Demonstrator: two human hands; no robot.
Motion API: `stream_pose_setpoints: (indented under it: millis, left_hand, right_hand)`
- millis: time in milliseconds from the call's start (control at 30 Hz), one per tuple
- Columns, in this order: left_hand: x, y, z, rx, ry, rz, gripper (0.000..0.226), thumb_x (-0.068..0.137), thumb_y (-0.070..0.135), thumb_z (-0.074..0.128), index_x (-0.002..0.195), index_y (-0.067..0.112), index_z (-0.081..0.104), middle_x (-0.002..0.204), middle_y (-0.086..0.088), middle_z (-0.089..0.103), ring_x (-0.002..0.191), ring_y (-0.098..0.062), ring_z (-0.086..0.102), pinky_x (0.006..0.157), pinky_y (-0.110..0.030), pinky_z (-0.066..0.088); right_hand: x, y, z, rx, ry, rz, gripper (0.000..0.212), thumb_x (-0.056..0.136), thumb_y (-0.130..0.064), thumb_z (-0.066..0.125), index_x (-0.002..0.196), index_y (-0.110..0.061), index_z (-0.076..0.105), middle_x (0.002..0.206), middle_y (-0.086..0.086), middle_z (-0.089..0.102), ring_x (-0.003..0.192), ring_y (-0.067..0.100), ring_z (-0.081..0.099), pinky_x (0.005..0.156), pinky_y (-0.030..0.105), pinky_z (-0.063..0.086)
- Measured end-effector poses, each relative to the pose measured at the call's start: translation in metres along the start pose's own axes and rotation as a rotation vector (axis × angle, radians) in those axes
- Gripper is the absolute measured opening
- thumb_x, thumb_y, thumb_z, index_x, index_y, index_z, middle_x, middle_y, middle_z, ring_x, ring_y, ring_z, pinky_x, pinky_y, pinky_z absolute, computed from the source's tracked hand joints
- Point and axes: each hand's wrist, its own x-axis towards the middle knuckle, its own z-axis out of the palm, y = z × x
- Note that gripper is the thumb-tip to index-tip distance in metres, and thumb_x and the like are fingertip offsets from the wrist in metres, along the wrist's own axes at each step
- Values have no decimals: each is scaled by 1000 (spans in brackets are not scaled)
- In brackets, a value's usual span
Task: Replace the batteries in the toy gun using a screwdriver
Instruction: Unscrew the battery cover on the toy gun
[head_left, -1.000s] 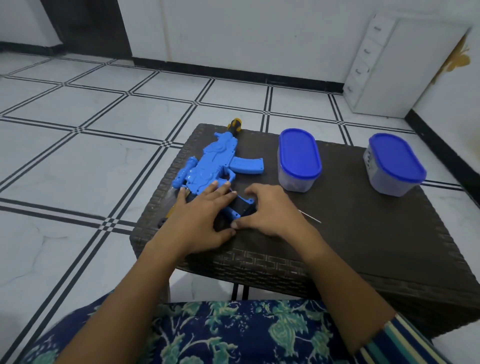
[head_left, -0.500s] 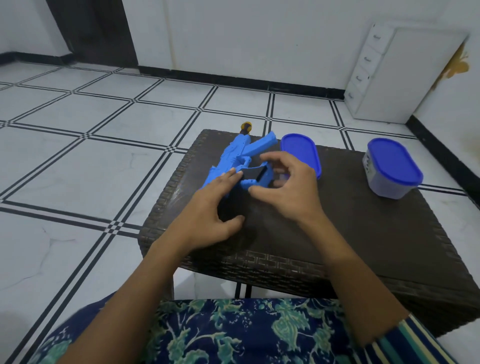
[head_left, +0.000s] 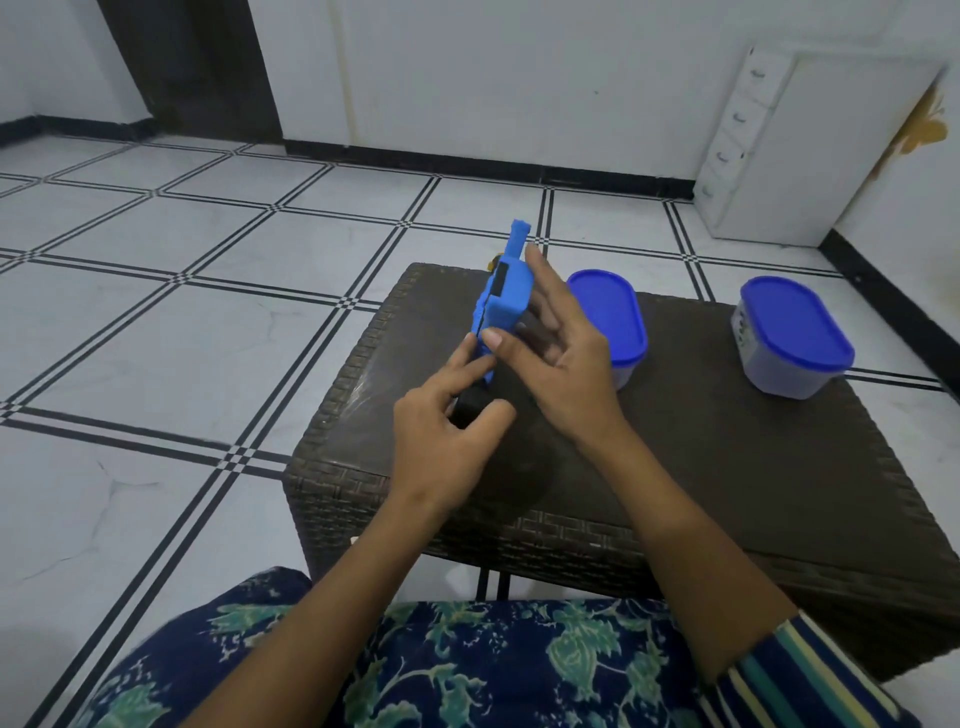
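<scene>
The tiled floor (head_left: 156, 364), white with dark double lines, fills the room around you. The dark woven table (head_left: 727, 467) stands right before your knees, and a white cabinet (head_left: 810, 156) with small drawers sits against the far wall to the right.

On the table you have two pale tubs, both closed with blue lids. One tub (head_left: 608, 312) stands just to the right of the gun, partly behind your right hand. The other tub (head_left: 795, 338) stands well apart from it, near the table's right edge. Through their cloudy walls you cannot tell what either holds.

The blue gun (head_left: 506, 296) is up on end over the table's left half, its narrow end pointing up and a thin edge with a small black patch facing you. Whether its lower end touches the table cannot be told.

Your right hand (head_left: 561, 364) clasps the blue body, thumb pressed on the near side and fingers reaching up behind it. Your left hand (head_left: 447, 431) grips the black lower part, thumb and fingers curled round it.
</scene>
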Motion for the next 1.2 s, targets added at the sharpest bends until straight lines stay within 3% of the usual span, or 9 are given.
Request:
stream_pose_setpoints:
  millis: [133,233,333,400,533,700,867,1067,1200]
  left_hand:
    - [0,4,7,-314,82,-110,30,69,16,57,93,12,75,124,-7,65,111,-14,63,87,-35,55]
    - [-2,8,12,-502,141,-197,29,69,8,49,81,2,74,104,-12,73,116,-10,60,94,-35,51]
    - [-3,4,15,-625,184,-273,32,67,11,48,80,-4,74,96,-12,74,117,-15,60,100,-45,47]
    - [-3,-1,16,-710,199,-341,34,66,15,51,82,-5,73,101,-15,73,117,-23,60,103,-51,44]
    - [-1,-2,14,-940,233,-517,41,59,22,55,85,-7,68,114,-23,66,110,-37,61,102,-53,43]
    - [0,-1,5,-1180,346,-739,30,79,22,42,77,1,62,84,-18,68,87,-35,64,92,-50,49]
    - [-2,-10,4,-1317,378,-897,37,82,28,43,95,-2,62,110,-29,65,109,-44,60,101,-56,42]
    - [0,-10,0,-1334,372,-923,42,83,30,46,104,-3,62,108,-30,65,107,-44,61,98,-54,45]
    - [0,-8,-2,-1348,355,-901,41,82,27,49,106,-3,63,108,-27,66,107,-43,61,96,-54,47]
  right_hand:
    - [-3,4,-2,-143,-84,131,65,93,-35,61,149,-38,28,131,-19,52,125,22,53,100,39,50]
    - [-4,6,-5,-301,-116,211,60,92,-44,59,147,-32,39,111,-16,57,98,0,56,94,28,49]
    - [-4,9,-5,-319,-131,261,59,91,-43,61,144,-27,43,148,-6,43,136,8,37,116,35,31]
    - [-3,10,-4,-330,-150,274,57,90,-44,61,142,-27,46,155,-5,33,144,9,26,119,36,24]
    - [-4,13,0,-415,-181,284,53,90,-46,60,140,-29,51,158,5,28,146,14,22,119,37,22]
    - [-4,18,3,-513,-163,307,52,89,-46,63,137,-27,54,158,8,27,147,19,20,119,41,21]
    - [-3,18,5,-609,-153,302,50,87,-39,68,132,-22,58,160,8,21,147,22,18,116,38,20]
    - [-1,15,5,-601,38,296,56,80,-35,76,131,-18,58,158,9,24,143,19,27,107,21,24]
    - [-1,17,6,-548,122,310,56,79,-38,76,128,-16,60,152,11,38,142,18,31,112,32,29]
